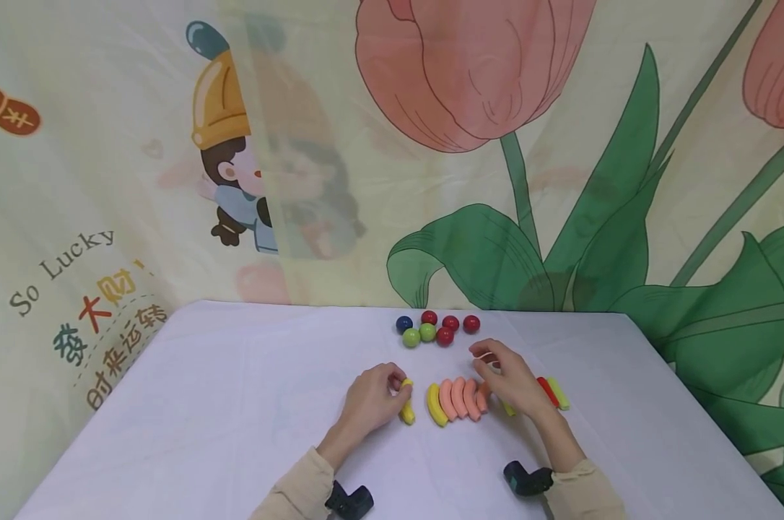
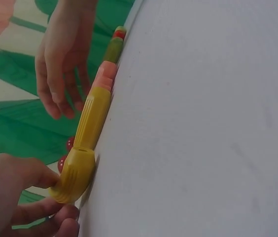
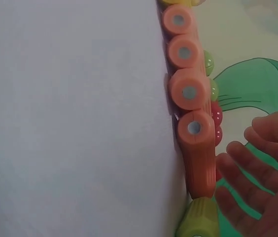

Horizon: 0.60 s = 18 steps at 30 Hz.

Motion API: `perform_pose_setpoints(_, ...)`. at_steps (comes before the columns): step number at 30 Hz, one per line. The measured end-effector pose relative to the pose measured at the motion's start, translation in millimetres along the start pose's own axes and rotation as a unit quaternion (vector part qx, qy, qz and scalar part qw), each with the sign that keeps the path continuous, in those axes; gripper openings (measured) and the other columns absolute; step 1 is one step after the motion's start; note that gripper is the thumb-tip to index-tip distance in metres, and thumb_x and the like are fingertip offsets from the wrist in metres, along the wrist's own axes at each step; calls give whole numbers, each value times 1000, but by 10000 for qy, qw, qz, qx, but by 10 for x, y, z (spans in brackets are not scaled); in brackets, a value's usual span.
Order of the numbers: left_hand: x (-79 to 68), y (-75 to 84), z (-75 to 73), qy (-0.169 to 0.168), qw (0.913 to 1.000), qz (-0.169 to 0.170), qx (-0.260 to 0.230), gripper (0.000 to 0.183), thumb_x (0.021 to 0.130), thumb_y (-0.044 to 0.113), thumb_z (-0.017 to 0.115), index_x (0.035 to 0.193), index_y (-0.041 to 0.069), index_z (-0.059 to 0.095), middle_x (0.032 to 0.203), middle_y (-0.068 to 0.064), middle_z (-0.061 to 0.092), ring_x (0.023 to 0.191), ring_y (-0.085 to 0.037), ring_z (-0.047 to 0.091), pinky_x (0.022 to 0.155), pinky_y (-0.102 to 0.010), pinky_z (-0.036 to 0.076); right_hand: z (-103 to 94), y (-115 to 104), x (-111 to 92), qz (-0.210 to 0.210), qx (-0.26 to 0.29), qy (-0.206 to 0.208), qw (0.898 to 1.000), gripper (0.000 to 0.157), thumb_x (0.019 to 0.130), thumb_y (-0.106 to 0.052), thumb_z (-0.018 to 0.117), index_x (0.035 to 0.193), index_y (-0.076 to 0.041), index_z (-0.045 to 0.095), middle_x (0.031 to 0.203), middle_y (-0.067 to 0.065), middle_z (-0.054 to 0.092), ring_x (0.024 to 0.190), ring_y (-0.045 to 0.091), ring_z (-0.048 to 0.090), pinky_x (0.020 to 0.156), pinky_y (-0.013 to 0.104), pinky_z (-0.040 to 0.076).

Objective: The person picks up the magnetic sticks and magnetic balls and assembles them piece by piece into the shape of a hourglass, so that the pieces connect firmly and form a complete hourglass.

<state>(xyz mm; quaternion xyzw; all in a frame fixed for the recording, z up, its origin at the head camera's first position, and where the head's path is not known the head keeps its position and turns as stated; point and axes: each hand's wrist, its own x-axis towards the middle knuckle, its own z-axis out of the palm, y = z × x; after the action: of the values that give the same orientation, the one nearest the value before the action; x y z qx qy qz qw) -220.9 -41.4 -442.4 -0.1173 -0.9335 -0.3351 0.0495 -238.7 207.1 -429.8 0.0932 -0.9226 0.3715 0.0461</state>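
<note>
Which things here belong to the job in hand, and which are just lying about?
Likely in the job:
yellow banana, held by the left hand
second banana, beside four pink pieces
green piece by the right hand

Seemingly just lying about:
blue ball, two green balls, four red balls
red stick and light green stick, farther right

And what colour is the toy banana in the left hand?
The toy banana in the left hand is yellow; the left wrist view shows it best.

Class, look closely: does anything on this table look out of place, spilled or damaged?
Nothing looks spilled or damaged. One curved yellow rod, pinched by the left hand, is apart from the neighbouring row of yellow and pink rods.
</note>
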Motion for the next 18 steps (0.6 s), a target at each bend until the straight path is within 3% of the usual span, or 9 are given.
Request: perform_pose_setpoints(18,-108,-153,-177,-41,10000,-9,-45,12,83,23,67,89,13,62,68,8,55,60,-5,46,54,-18,36,21,-31,205,163,-827,-220,9962,32,88,-19,64,118,-11,57,112,7,62,102,23,59,85,42,52)
